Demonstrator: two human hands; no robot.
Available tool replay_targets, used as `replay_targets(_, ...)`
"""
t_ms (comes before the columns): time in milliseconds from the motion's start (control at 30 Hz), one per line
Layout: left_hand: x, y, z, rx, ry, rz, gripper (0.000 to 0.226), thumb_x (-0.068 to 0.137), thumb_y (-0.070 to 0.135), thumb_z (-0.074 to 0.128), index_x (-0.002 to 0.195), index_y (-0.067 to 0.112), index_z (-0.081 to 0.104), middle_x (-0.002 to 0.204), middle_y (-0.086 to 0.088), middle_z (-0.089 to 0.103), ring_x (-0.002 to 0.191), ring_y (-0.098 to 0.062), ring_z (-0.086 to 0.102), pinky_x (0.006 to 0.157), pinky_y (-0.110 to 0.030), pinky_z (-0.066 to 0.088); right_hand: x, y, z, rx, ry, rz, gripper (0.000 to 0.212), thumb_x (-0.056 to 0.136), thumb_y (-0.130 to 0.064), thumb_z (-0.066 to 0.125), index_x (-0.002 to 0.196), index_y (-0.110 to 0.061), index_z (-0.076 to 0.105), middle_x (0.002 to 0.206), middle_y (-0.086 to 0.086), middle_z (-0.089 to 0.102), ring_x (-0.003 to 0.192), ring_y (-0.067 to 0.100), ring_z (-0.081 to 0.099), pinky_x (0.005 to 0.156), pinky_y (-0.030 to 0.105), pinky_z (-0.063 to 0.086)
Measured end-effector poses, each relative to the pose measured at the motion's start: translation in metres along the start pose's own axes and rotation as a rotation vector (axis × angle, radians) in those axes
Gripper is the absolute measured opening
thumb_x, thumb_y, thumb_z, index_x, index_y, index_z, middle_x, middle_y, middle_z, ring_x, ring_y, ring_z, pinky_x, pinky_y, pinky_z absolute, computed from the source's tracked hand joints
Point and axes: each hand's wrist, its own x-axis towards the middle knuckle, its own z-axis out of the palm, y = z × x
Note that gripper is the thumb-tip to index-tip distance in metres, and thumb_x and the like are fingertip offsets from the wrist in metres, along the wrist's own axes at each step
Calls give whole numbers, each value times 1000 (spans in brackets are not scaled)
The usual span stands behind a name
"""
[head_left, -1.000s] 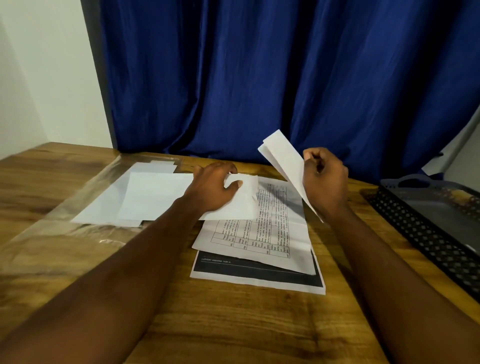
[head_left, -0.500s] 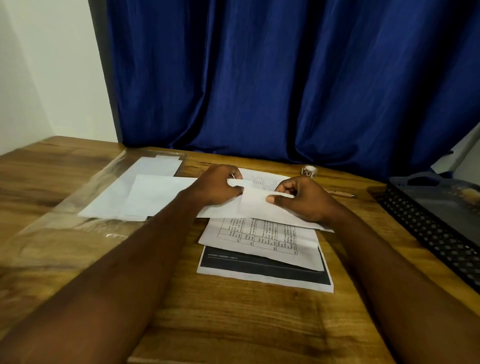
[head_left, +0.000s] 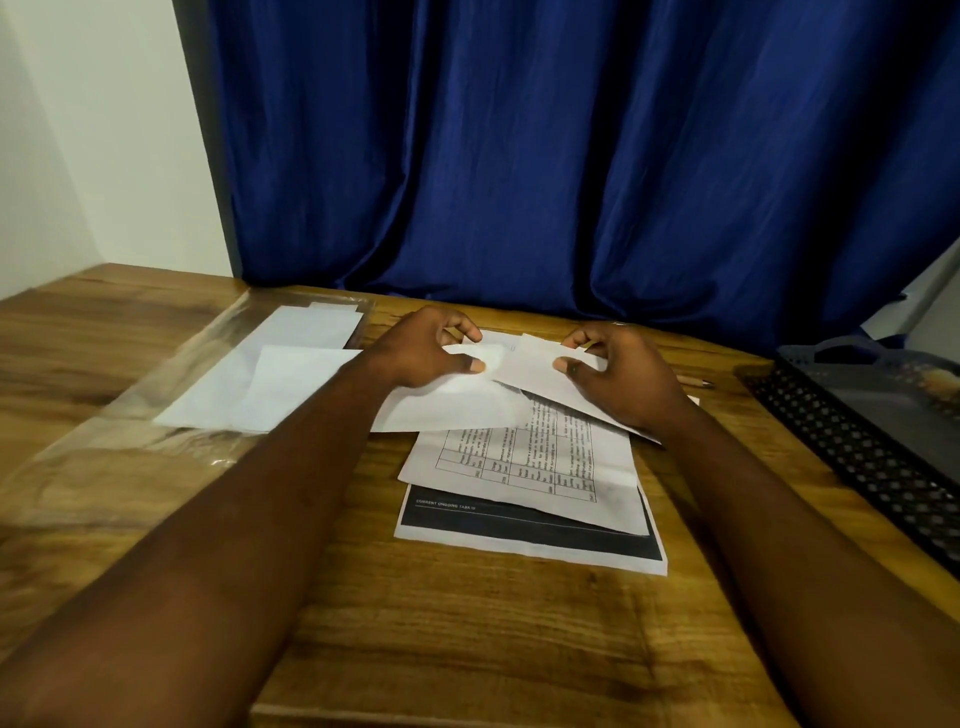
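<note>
While a second ago holding the folded white sheet (head_left: 530, 364) up in mid-air, now pinches it low with the right hand (head_left: 618, 374), thumb on top and fingers curled behind its far edge. Grips a second white sheet (head_left: 452, 405) the same way with the left hand (head_left: 426, 348), thumb pressed near its right end. Brought together at the middle, with the right-hand sheet overlapping the left one; judged as lining up or stacking the two, nearly joined. Resting low over the wooden worktop (head_left: 467, 649), on top of a printed table page (head_left: 519, 467) and a dark-banded page (head_left: 519, 530). Looks thin, plain white and blank, slightly lifted along the near edge; likely to buckle under uneven pull.
</note>
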Motion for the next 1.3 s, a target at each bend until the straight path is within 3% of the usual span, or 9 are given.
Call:
replay_targets(233, -5, 3, -1, -12, 40, -5, 35, 89, 35, 81, 122, 28, 71, 122, 4, 65, 111, -8, 55, 92, -27, 36, -2, 0, -11, -109, 44, -102, 24, 96, -39, 77, 116, -27, 74, 112, -15, 73, 106, 6, 61, 90, 27, 48)
replay_targets(333, -6, 4, -1, 7, 33, 1, 36, 91, 36, 79, 124, 28, 70, 117, 7, 62, 110, -8, 54, 88, -24, 35, -3, 1, -8, -98, -17, -150, 26, 93, -41, 79, 115, -30, 74, 116, -11, 74, 111, 12, 66, 99, 40, 56)
replay_targets(433, -6, 3, 0, 6, 25, 5, 36, 90, 38, 80, 124, 31, 69, 115, 7, 63, 108, -10, 57, 83, -22, 38, -3, 1, -7, -74, -64, -134, 26, 93, -41, 79, 116, -29, 74, 118, -11, 72, 110, 8, 64, 96, 34, 55)
replay_targets(533, -2, -2, 1, -18, 18, 8, 34, 88, 40, 81, 120, 34, 70, 111, 6, 66, 113, -14, 61, 93, -31, 45, -4, 2, -7, 14, -123, -98, 22, 92, -40, 81, 111, -29, 75, 113, -14, 72, 104, 4, 65, 91, 29, 55)
replay_targets(733, 3, -6, 7, -42, -7, 41, 24, 87, 39, 82, 109, 35, 73, 98, 16, 69, 104, -11, 63, 97, -36, 51, -3, 3, 0, 73, -225, -99, 13, 91, -37, 82, 101, -30, 78, 110, -17, 75, 102, 4, 70, 93, 41, 60)
replay_targets(867, 5, -6, 11, 18, 20, 77, 13, 92, 42, 76, 103, 34, 78, 117, 15, 72, 113, -6, 63, 104, -37, 51, -3, 0, 2, 107, -243, -107, 12, 91, -32, 83, 101, -26, 79, 105, -13, 77, 94, 7, 73, 88, 44, 61)
replay_targets(967, 5, -5, 12, 48, 37, 79, 15, 96, 41, 72, 104, 31, 79, 116, 15, 73, 112, -5, 64, 102, -34, 51, -4, -1, 0, 163, -263, -71, 12, 92, -31, 82, 101, -24, 79, 97, -8, 80, 88, 12, 76, 83, 45, 62)
replay_targets(1133, 1, 2, 16, 100, 50, 115, 22, 99, 39, 67, 111, 25, 79, 118, 12, 72, 110, -5, 61, 95, -26, 46, -4, -6, -4, 215, -258, -31, 15, 94, -35, 80, 102, -22, 78, 84, -1, 81, 72, 10, 72, 65, 30, 54)
replay_targets(1300, -2, 11, 23, 85, 73, 122, 25, 101, 42, 65, 116, 26, 77, 124, 9, 70, 113, -8, 60, 94, -27, 45, -5, -10, 6, 160, -265, -85, 11, 93, -34, 81, 101, -25, 80, 97, -11, 78, 87, 7, 72, 79, 30, 57)
